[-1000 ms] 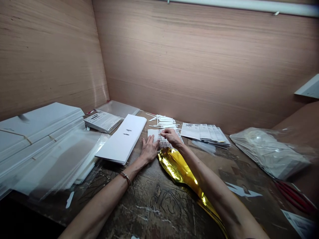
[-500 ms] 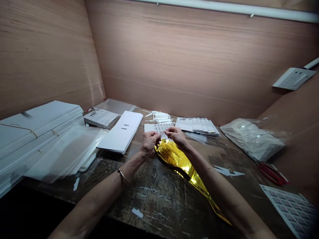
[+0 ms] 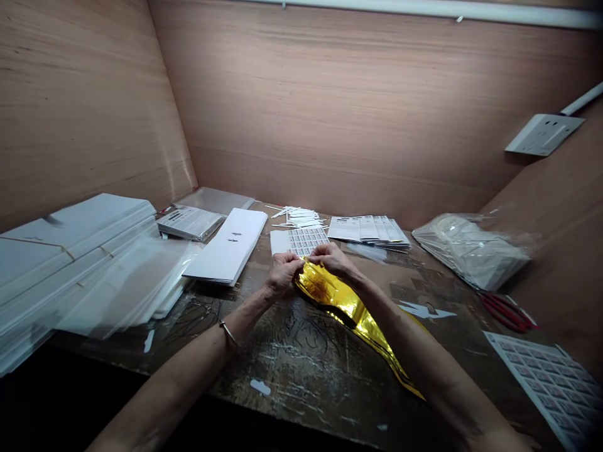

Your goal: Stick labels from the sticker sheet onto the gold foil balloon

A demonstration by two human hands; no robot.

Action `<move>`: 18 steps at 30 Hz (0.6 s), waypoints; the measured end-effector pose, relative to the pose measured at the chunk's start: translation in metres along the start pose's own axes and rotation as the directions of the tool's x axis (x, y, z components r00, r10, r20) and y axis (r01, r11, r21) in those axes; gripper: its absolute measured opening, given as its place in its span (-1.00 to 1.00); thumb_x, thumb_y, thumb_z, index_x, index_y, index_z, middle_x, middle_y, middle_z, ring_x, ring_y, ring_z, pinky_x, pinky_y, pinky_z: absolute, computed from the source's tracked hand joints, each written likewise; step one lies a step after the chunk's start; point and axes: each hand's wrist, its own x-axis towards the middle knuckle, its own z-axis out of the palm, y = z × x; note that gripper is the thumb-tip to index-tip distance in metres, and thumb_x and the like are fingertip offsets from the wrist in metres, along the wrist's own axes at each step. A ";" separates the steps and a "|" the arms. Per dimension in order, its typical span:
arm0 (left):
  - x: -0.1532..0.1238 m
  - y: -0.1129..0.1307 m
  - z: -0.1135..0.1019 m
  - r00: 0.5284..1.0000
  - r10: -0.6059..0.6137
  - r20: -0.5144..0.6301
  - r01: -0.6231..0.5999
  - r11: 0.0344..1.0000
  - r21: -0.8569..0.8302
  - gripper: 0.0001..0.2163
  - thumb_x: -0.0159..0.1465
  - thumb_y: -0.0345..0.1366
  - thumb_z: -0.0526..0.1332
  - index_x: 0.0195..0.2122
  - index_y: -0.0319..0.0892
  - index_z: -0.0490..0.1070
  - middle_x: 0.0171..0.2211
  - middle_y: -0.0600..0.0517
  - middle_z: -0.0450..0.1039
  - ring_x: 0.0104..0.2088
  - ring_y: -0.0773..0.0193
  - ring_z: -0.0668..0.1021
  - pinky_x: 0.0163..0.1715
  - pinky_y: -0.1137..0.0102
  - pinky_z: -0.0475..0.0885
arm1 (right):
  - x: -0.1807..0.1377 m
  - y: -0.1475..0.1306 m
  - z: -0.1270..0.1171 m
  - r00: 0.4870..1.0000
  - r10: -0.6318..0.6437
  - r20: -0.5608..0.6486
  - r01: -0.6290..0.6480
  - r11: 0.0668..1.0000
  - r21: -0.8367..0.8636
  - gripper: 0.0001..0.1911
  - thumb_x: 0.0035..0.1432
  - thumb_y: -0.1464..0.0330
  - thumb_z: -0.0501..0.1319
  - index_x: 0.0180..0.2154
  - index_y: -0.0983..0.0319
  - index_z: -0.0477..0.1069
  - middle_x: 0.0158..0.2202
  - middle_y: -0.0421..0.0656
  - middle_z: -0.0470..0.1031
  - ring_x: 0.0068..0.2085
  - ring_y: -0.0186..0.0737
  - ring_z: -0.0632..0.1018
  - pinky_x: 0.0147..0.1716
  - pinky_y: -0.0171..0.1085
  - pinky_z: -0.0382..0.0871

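Observation:
A crumpled gold foil piece [image 3: 346, 307] lies on the worn table, running from the middle toward the near right under my right forearm. My left hand [image 3: 281, 273] and my right hand [image 3: 335, 258] meet at its far end, fingers pinched together over the foil's top edge. Whether a small sticker sits between the fingertips is too small to tell. Just beyond the hands lies a white sheet of small printed labels [image 3: 301, 240].
White card stacks [image 3: 70, 232] and clear bags [image 3: 122, 289] fill the left. A long white card [image 3: 230, 245], paper strips [image 3: 299, 218] and printed leaflets [image 3: 367, 230] lie behind. Bagged items [image 3: 471, 251], red scissors [image 3: 509, 312] and another label sheet [image 3: 546, 383] are at right.
Both hands came off the label sheet, drew back toward me and closed together at the gold foil's far end. The camera swung right.

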 end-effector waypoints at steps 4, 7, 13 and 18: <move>0.001 -0.001 -0.005 0.991 -0.063 -0.121 0.079 0.988 0.131 -0.66 -0.01 -0.07 0.07 -0.62 -0.31 0.30 -0.78 0.09 0.24 -0.80 0.49 0.24 -0.81 0.56 0.08 | 0.009 0.007 0.004 0.999 -0.012 -0.033 0.009 0.996 -0.090 -0.84 -0.25 0.34 0.13 -0.67 0.32 0.25 -0.70 -0.29 0.17 -0.61 -0.46 0.18 -0.61 -0.42 0.02; 0.002 -0.002 -0.014 0.959 -0.078 -0.273 0.148 0.958 0.247 -0.60 0.03 0.00 -0.01 -0.55 -0.32 0.30 -0.78 0.08 0.25 -0.83 0.48 0.22 -0.84 0.56 0.07 | 0.014 0.010 0.007 0.998 0.047 -0.050 -0.051 0.995 -0.088 -0.83 -0.25 0.32 0.13 -0.67 0.31 0.24 -0.71 -0.29 0.16 -0.62 -0.47 0.17 -0.62 -0.41 0.02; -0.003 -0.010 -0.031 0.945 -0.112 -0.307 0.211 0.926 0.312 -0.68 0.05 -0.11 0.00 -0.61 -0.29 0.26 -0.77 0.08 0.25 -0.84 0.50 0.21 -0.85 0.58 0.04 | 0.020 0.020 0.006 0.977 0.211 -0.024 -0.212 0.969 -0.124 -0.91 -0.27 0.43 0.13 -0.68 0.32 0.25 -0.76 -0.30 0.12 -0.66 -0.48 0.15 -0.65 -0.40 -0.02; -0.008 -0.014 -0.027 0.949 -0.161 -0.272 0.251 0.908 0.336 -0.71 0.05 -0.15 0.01 -0.63 -0.29 0.26 -0.78 0.10 0.23 -0.84 0.51 0.20 -0.84 0.59 0.05 | 0.031 0.038 0.009 0.963 0.270 -0.023 -0.270 0.952 -0.141 -0.88 -0.30 0.46 0.15 -0.71 0.31 0.20 -0.76 -0.28 0.14 -0.66 -0.46 0.18 -0.68 -0.41 -0.01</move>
